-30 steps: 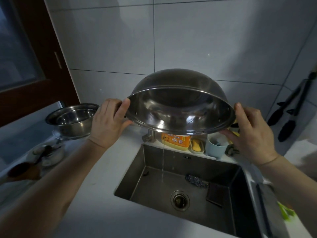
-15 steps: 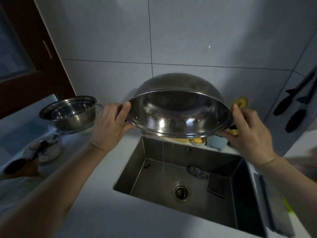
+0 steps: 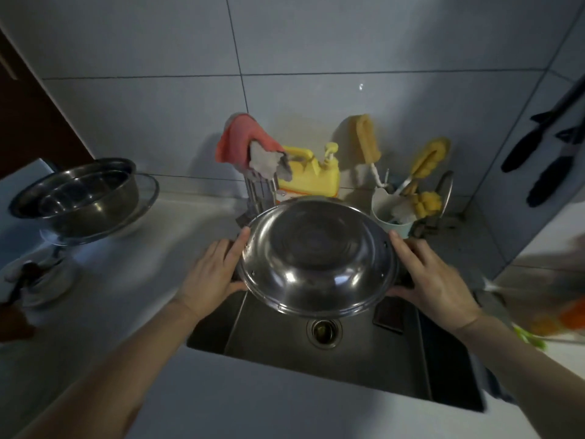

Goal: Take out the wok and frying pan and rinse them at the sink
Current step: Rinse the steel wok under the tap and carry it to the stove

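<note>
Pretty dim kitchen corner here, light is low and kinda bluish. The back wall point(image 3: 316, 42) is big pale tiles with thin dark grout lines, and it meets a side wall point(image 3: 538, 137) at 2 o'clock where a few black utensils point(image 3: 544, 153) hang. At 10 o'clock there's a dark brown wooden frame point(image 3: 31, 122), looks like a door or window edge, can't say which. The white countertop point(image 3: 142, 280) runs from 9 o'clock around to 6. Along the wall at 12 sit a pink cloth point(image 3: 240, 141), a yellow detergent jug point(image 3: 311, 177) and a pale cup point(image 3: 391, 212) stuffed with yellow brushes. Right edge at 3 o'clock is just blur.
</note>
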The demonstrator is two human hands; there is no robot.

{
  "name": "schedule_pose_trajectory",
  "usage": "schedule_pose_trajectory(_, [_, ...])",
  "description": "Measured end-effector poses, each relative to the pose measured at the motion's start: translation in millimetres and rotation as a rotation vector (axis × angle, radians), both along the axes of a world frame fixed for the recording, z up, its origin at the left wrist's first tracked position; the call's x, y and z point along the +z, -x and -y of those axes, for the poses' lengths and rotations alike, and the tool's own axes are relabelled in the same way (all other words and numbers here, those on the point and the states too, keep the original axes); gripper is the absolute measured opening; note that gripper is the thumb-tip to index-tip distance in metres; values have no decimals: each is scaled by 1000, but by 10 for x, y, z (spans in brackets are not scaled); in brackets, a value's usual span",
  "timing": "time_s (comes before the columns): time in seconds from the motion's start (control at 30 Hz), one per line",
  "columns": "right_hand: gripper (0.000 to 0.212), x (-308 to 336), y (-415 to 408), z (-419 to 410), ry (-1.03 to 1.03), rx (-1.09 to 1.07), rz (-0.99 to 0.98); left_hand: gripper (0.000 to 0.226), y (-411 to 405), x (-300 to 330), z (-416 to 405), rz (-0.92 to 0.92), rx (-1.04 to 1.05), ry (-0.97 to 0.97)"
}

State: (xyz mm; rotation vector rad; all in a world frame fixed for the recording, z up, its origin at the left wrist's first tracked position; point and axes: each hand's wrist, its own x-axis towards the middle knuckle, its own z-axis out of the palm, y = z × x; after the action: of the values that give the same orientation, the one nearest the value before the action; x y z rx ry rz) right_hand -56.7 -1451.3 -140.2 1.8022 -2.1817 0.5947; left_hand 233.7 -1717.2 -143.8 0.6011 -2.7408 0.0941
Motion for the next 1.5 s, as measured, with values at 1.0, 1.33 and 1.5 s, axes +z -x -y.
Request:
schedule_pose_trajectory(1.0, [136, -2677, 1344, 83, -856, -139, 736, 127, 1334, -2758, -100, 431, -168, -863])
schedule_pose_trajectory(1.33, [144, -2862, 1384, 70, -903, -105, 722, 88, 1375, -2824, -26, 578, -140, -944])
schedule_pose_trajectory(1.5, [149, -2928, 1385, 15, -866, -82, 657, 119, 1177, -2643, -30, 517, 169, -956])
